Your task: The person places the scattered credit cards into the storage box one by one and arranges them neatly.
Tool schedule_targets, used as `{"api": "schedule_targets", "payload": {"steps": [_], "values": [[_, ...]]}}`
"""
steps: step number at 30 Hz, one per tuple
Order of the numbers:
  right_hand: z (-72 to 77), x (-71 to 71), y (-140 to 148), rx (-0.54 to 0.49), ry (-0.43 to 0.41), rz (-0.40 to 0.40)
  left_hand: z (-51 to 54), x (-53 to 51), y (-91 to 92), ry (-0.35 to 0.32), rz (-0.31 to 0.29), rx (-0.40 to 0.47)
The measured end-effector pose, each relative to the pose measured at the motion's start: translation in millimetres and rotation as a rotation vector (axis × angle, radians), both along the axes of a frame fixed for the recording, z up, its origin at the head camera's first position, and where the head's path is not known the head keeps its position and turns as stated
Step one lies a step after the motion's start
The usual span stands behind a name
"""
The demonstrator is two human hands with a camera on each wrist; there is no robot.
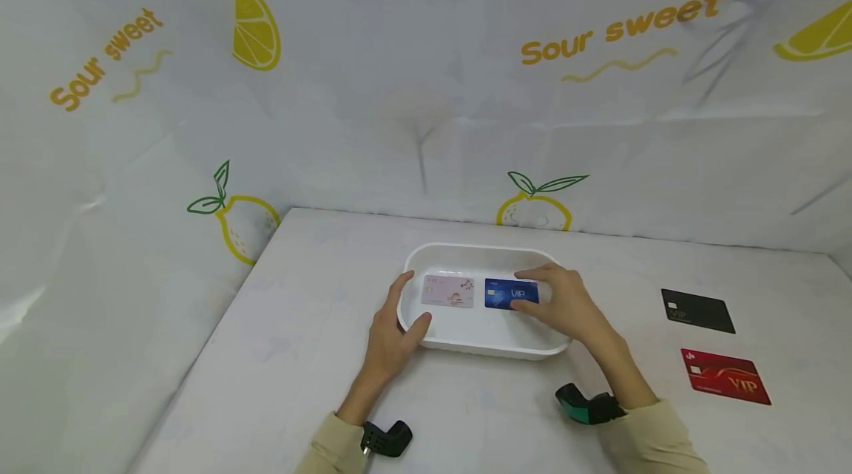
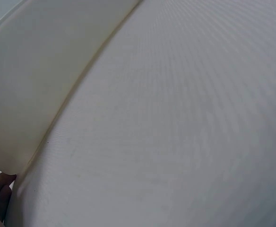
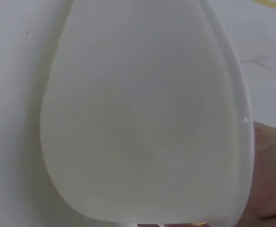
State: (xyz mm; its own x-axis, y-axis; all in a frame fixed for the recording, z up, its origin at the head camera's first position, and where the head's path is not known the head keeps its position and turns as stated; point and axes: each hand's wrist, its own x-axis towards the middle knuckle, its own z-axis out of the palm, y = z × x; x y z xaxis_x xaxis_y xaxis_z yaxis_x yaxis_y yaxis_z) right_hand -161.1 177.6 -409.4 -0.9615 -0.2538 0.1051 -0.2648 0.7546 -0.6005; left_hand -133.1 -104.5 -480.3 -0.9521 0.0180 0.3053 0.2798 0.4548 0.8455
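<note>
A white tray (image 1: 492,337) lies on the table, and inside it a pale pink VIP card (image 1: 439,290) is on the left with a blue VIP card (image 1: 495,298) to its right. My left hand (image 1: 389,344) grips the tray's left end, thumb over the front rim. With thumb and fingers at its long edges, my right hand (image 1: 566,304) pinches the blue card at its right part. The left wrist view shows the tray's outer wall (image 2: 48,71) and a bit of the left hand (image 2: 0,196). In the right wrist view the tray wall (image 3: 142,118) hides the cards.
To the right of the tray, a black VIP card (image 1: 699,310) lies on the white table (image 1: 479,415), with a red VIP card (image 1: 722,374) nearer the front. A white sheet printed with lemons (image 1: 532,211) hangs behind the table and along its left side.
</note>
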Motion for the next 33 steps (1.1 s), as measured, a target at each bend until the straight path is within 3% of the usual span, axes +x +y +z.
{"api": "schedule_targets", "payload": {"steps": [4,13,20,33], "values": [[3.5,3.0,8.6,-0.045,-0.037,0.04,-0.1,-0.3,-0.4,0.001,-0.004,0.002],[18.6,8.8,36.1,-0.117,-0.092,0.016,-0.9,-0.6,-0.4,0.0,0.001,-0.005],[21.1,8.4,68.1,-0.159,-0.116,0.039,-0.2,-0.3,-0.9,-0.001,-0.001,-0.003],[12.6,10.5,119.1,-0.072,-0.128,-0.006,-1.4,-1.1,-0.6,0.004,0.017,-0.022]]}}
